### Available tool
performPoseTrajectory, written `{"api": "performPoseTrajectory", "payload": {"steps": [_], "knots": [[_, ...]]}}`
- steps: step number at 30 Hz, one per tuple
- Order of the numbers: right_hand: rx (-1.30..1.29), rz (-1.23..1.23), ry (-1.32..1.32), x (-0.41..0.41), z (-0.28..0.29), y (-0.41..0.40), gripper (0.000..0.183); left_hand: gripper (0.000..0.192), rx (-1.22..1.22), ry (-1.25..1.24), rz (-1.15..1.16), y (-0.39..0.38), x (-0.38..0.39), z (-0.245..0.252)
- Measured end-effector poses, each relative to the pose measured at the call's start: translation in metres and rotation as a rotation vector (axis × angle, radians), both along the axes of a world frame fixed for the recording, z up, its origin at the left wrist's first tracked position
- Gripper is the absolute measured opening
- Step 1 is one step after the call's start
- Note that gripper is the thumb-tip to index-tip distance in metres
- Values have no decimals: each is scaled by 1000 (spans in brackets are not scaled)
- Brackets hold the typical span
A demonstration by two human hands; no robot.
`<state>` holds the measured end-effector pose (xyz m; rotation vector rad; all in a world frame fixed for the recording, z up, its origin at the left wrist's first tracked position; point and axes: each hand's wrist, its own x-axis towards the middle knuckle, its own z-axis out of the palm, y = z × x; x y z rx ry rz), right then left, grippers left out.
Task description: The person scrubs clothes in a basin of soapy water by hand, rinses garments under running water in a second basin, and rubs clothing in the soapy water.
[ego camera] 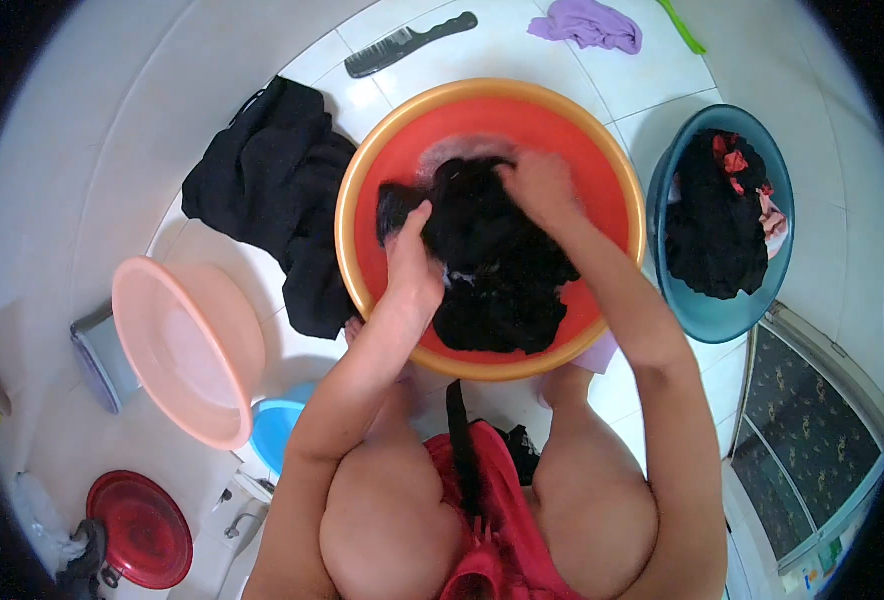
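Observation:
A large red plastic basin with an orange rim (344,225) stands in front of me, between my feet and the upper floor. Wet black cloth (487,232) fills its middle, with a little white foam on it and foamy water behind it. My left hand (414,259) holds a bunch of the cloth at its left side, thumb up. At the upper right of the cloth, my right hand (539,184) grips its edge; this hand is slightly blurred and its fingers are partly hidden.
Left of the basin lies a black garment (277,180); nearby are a peach basin (187,352) and a blue basin (273,431). A teal basin (667,300) with clothes stands right. Beyond lie a dark comb (404,49) and purple cloth (588,28). A red basin (142,529) is lower left.

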<state>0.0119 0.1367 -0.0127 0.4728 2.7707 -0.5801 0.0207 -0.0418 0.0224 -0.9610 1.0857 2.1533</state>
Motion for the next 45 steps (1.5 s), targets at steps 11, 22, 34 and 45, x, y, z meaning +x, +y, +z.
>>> {"api": "performPoseTrajectory", "payload": {"steps": [11, 22, 34, 45], "knots": [[250, 465, 296, -12, -30, -13, 52, 38, -506, 90, -315, -5, -7, -38], [-503, 133, 349, 45, 62, -119, 22, 35, 908, -64, -265, -49, -18, -56], [-88, -22, 141, 13, 9, -44, 21, 21, 76, -298, -329, 7, -2, -34], [295, 432, 192, 8, -21, -36, 45, 64, -1779, 1138, -1440, -5, -6, -36]]}}
